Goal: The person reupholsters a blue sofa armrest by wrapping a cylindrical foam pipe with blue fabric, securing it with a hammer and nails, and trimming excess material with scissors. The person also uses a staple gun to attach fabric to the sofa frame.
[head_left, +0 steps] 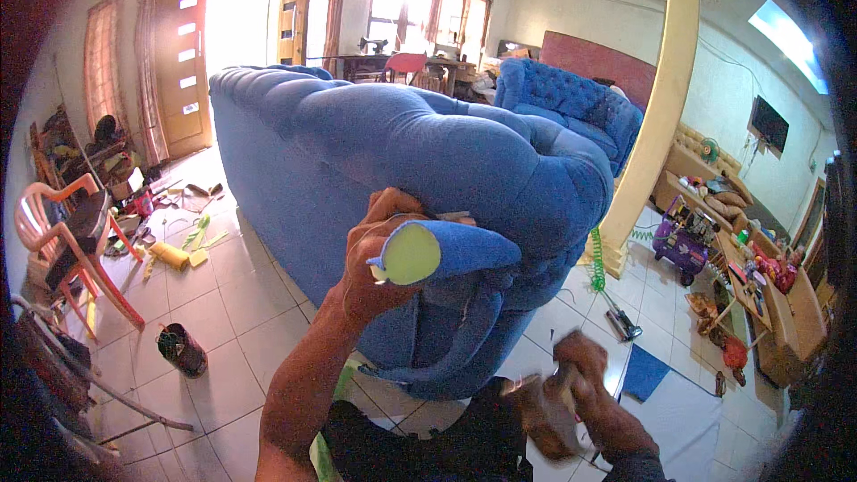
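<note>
Your left hand (364, 254) is at the near end of a large tufted blue fabric sofa (437, 138), which stands on the white tiled floor (245, 326) directly before you. Its fingers are bent closed around a blue fabric-covered padded roll (478, 247), whose cut end exposes oval yellow-green foam (411, 254) toward you. The roll lies against the sofa's end; the grip appears intended to steady it there and keep the cover drawn over the padding.

Your right hand (582, 364) is low and to the right, apart from the sofa. Its fingers are curled around a blurred brown object (549, 418); you cannot be told what it is, or how firmly it is held.

A dark and silver handheld tool (622, 323) lies on the floor beyond that hand, near a green coiled hose (597, 263). Its placement presumably keeps it within your reach. A purple air compressor (683, 239) stands farther back, probably to leave your working space unobstructed.
</note>
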A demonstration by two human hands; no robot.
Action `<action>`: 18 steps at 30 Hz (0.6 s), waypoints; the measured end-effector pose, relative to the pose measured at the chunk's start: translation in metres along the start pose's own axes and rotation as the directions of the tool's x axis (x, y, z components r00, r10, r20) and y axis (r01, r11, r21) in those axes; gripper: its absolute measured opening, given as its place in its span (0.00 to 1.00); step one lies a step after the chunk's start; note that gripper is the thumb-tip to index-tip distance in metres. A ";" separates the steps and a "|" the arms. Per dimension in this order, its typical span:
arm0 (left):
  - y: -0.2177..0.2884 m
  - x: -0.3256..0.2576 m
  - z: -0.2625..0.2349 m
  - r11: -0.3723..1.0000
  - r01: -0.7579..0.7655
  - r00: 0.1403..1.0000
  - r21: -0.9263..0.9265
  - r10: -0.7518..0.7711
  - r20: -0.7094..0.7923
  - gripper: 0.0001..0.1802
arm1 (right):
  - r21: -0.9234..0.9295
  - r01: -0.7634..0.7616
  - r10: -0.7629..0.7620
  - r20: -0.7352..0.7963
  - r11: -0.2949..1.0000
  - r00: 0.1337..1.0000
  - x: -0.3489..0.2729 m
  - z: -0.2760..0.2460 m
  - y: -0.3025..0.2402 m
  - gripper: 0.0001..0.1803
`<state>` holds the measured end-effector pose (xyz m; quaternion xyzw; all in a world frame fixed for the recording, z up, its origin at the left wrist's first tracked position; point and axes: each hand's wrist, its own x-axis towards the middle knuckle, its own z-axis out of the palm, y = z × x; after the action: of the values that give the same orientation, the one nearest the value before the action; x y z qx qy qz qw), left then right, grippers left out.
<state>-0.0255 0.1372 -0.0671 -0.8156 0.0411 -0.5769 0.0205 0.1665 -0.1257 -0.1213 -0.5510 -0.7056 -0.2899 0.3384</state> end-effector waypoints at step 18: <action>0.013 0.006 0.004 0.997 0.070 0.997 0.024 -0.069 -0.037 0.16 | -0.287 -0.020 0.046 0.084 0.958 0.995 -0.001 0.013 0.027 0.25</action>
<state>-0.0200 0.1233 -0.0643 -0.8055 0.0059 -0.5925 0.0100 0.1911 -0.1102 -0.1292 -0.6181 -0.6615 -0.3582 0.2281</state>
